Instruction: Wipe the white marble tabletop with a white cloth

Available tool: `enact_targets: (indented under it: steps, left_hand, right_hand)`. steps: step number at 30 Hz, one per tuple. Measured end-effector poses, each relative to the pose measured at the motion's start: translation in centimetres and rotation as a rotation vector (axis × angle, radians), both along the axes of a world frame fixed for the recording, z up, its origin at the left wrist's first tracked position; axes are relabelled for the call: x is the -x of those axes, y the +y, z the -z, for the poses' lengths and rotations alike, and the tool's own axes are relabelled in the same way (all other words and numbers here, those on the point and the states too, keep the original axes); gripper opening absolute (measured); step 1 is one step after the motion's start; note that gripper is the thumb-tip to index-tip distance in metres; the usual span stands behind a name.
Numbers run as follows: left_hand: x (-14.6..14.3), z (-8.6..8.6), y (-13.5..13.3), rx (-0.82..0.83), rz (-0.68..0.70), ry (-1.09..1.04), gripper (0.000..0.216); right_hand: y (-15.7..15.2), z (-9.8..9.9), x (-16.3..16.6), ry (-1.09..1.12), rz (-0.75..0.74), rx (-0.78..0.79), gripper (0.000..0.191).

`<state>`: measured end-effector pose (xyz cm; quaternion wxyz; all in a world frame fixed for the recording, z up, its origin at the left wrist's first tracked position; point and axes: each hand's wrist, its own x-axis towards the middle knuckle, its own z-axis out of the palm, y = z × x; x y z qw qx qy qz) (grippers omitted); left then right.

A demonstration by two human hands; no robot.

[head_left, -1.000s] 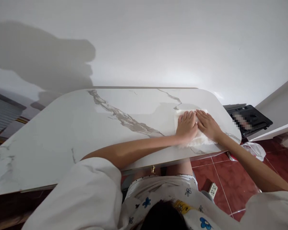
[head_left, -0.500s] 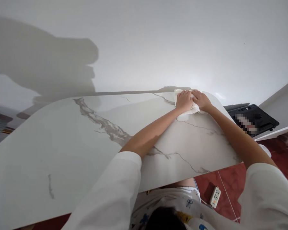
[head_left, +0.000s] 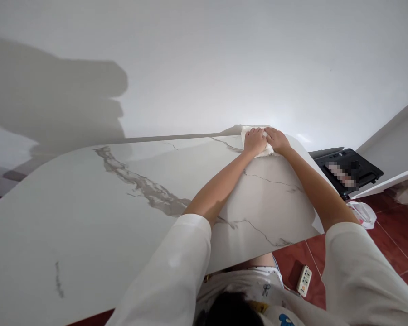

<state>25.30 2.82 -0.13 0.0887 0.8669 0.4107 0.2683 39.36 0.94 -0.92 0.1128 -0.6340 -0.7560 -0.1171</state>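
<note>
Both hands are together on a white cloth (head_left: 270, 152) near the far right edge of a white marble-patterned table (head_left: 98, 217). My left hand (head_left: 255, 141) presses on the left part of the cloth, its fingers bent over it and pointing away from me. Right beside it, touching it, my right hand (head_left: 277, 139) grips the cloth's right part. The cloth lies crumpled against the tabletop, with a ragged edge showing under and between the hands. Their fingertips and palms are partly hidden.
A white wall (head_left: 190, 68) stands along the table's far edge. Off the right end is a black case (head_left: 363, 165). A white plastic bag (head_left: 365, 215) and a power strip (head_left: 304, 280) lie on the red tiled floor (head_left: 397, 235).
The whole view has shifted a little, and more of the plastic bag shows. Both hands stay together on the cloth near the far right edge, with my arms at slightly different angles.
</note>
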Motion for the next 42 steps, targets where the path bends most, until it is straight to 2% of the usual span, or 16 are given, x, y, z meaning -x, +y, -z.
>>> enact_targets:
  steps: [3,7,16,19,22,27,31,35,38,42]
  left_hand:
    - [0.9,0.0,-1.2,-0.02,0.006,0.017,0.037]
    - [3.1,0.0,-3.8,-0.02,0.027,0.049,0.037]
    - [10.8,-0.6,-13.7,-0.024,0.04,0.141,0.044]
    - [13.3,-0.5,-18.0,0.039,0.027,0.205,0.049]
    - [15.2,-0.4,-22.1,0.143,0.005,0.18,0.056]
    - [15.4,-0.2,-26.2,0.372,0.022,0.083,0.067]
    - [12.5,-0.3,-26.8,0.449,0.052,0.034,0.074]
    - [8.5,-1.2,-25.4,0.52,0.106,0.043,0.071]
    - [5.6,-1.8,-22.9,0.527,0.107,0.058,0.065]
    - [2.2,-1.7,-18.1,0.42,0.062,0.001,0.057]
  right_hand:
    - [-1.7,-0.3,1.5,0.061,0.056,-0.002,0.049]
    - [-4.9,-0.5,3.8,0.094,0.054,0.01,0.048]
    - [-15.3,-0.2,10.9,0.155,0.044,0.037,0.052]
    - [-19.7,0.3,13.1,0.191,-0.032,-0.003,0.058]
    - [-23.9,0.3,14.4,0.219,-0.097,0.01,0.062]
    - [-28.0,-0.6,13.2,0.234,-0.136,0.119,0.06]
    - [-28.4,-0.8,9.7,0.258,-0.143,0.163,0.058]
    - [-26.7,-0.4,5.5,0.263,-0.119,0.168,0.055]
    - [-23.7,-0.1,2.5,0.247,-0.104,0.15,0.054]
    - [-17.8,0.0,-1.0,0.221,-0.114,0.121,0.054]
